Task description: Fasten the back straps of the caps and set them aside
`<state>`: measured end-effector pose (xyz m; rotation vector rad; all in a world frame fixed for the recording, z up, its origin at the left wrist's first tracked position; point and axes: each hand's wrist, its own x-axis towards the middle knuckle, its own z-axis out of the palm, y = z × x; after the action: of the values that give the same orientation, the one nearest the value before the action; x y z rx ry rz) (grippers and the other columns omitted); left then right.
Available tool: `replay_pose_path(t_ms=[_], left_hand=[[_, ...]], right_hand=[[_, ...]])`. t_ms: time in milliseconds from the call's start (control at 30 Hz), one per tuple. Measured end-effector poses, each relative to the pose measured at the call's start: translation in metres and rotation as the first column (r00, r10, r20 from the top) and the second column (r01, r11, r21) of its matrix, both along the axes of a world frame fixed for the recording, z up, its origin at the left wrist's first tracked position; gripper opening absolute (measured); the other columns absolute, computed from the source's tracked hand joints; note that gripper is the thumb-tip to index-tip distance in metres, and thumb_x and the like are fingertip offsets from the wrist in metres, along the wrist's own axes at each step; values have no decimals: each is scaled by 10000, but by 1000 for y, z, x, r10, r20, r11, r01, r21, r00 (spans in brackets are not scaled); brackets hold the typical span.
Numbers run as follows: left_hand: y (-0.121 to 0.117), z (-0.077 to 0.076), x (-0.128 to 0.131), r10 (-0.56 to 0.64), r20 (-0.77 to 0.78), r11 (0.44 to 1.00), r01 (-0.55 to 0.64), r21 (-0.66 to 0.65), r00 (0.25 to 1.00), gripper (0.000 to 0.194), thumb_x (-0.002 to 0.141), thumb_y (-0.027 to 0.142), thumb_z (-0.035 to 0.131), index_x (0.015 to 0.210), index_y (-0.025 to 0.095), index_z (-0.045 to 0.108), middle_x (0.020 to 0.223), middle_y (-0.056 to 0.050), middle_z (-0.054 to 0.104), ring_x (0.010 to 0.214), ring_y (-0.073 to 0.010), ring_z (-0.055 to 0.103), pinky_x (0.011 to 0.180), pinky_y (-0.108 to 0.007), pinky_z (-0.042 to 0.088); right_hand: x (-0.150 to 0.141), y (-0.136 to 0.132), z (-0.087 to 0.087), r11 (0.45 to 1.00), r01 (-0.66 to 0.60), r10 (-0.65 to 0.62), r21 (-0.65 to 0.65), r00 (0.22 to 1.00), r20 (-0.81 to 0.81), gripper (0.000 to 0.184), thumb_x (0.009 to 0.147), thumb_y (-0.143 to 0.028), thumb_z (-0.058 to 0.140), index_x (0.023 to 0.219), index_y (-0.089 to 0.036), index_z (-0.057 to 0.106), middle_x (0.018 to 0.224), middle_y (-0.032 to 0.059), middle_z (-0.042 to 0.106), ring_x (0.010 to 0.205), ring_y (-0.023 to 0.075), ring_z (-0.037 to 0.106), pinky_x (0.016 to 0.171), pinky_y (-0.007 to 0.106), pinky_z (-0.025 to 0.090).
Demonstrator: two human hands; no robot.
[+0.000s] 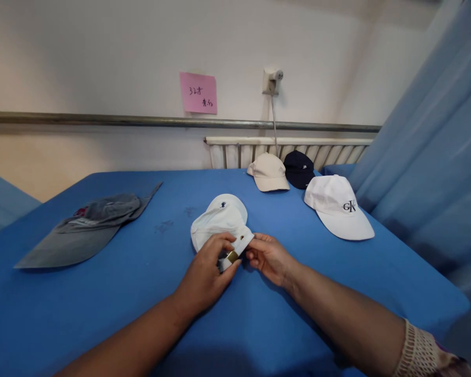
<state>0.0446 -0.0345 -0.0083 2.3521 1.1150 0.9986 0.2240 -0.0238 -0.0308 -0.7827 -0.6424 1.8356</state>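
Observation:
A white baseball cap [214, 222] with a small dark emblem lies in the middle of the blue-covered table [141, 303], its back strap toward me. Fingers of my left hand [210, 272] are closed on the strap beside its brass buckle [232, 256]. On the other side, my right hand [269, 259] pinches the strap end near a small metal eyelet [242, 237]. The parts of the strap under my fingertips are hidden.
At left lies a grey cap [90, 225]. A beige cap [269, 170], a dark navy cap [299, 168] and a white cap with black letters [337, 201] sit at back right. Behind are a radiator [235, 154] and metal rail [121, 120]; a blue curtain [435, 146] hangs right.

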Motion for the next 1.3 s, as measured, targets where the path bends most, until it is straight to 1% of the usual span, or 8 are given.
replay_pose_path(t_ms=[133,300,467,600,733,900,1000,1300], left_hand=[[-2,4,0,-66,-48,996,63,-58,997,138,833,210,622,940,217,535,1179,-63,584,1111,-205,558,958,-363,444],[-2,10,-1,-41,20,997,43,-57,999,53,876,210,562,920,215,535,1011,-37,616,991,-184,581,887,-331,464],[-5,11,1,-13,22,999,14,-47,1000,181,810,228,647,945,217,526,1003,-33,607,971,-194,573,872,-336,470],[-9,9,7,-7,-8,998,7,-62,1000,298,769,224,685,1017,218,519,1060,-49,595,1001,-207,569,893,-356,470],[-10,8,10,9,-32,997,-11,-79,999,275,769,155,625,1018,222,530,1048,-47,607,991,-211,581,880,-357,474],[-2,7,4,95,22,987,-91,-132,995,201,786,185,588,983,212,559,960,-28,647,894,-202,620,816,-342,497],[7,4,-2,185,71,972,-171,-160,980,190,802,227,591,990,207,566,947,-28,668,870,-200,641,799,-340,505],[35,-3,-24,365,215,920,-315,-233,906,314,796,361,640,1048,188,567,1015,-71,699,971,-233,675,870,-385,517]], right_hand=[[-1,2,-1,993,95,-101,76,992,77,293,624,-274,833,795,-144,634,598,-49,581,479,43,468,430,163,299],[-3,-1,-1,977,57,-97,206,976,193,259,647,-285,796,781,-151,619,587,-38,607,471,60,492,466,187,343],[-10,-4,-3,969,73,-130,237,964,232,220,605,-203,773,700,-161,579,561,-62,566,435,52,440,456,198,337],[-21,-6,-4,975,119,-159,186,964,213,201,600,-181,740,712,-165,575,560,-66,561,431,55,422,439,196,313],[-28,-3,-4,976,174,-189,132,976,106,245,551,-127,757,717,-161,580,594,-59,582,468,55,431,462,188,337],[-22,4,-8,999,15,-9,35,986,-164,183,674,-205,750,794,-150,623,654,-26,609,507,73,481,498,199,394],[-20,10,-13,999,-23,12,-42,969,-245,159,739,-230,725,838,-149,630,730,6,652,557,87,538,530,205,430],[-44,40,-15,982,76,-114,-173,970,-217,49,817,-144,682,843,-127,644,710,22,658,584,85,599,539,176,475]])
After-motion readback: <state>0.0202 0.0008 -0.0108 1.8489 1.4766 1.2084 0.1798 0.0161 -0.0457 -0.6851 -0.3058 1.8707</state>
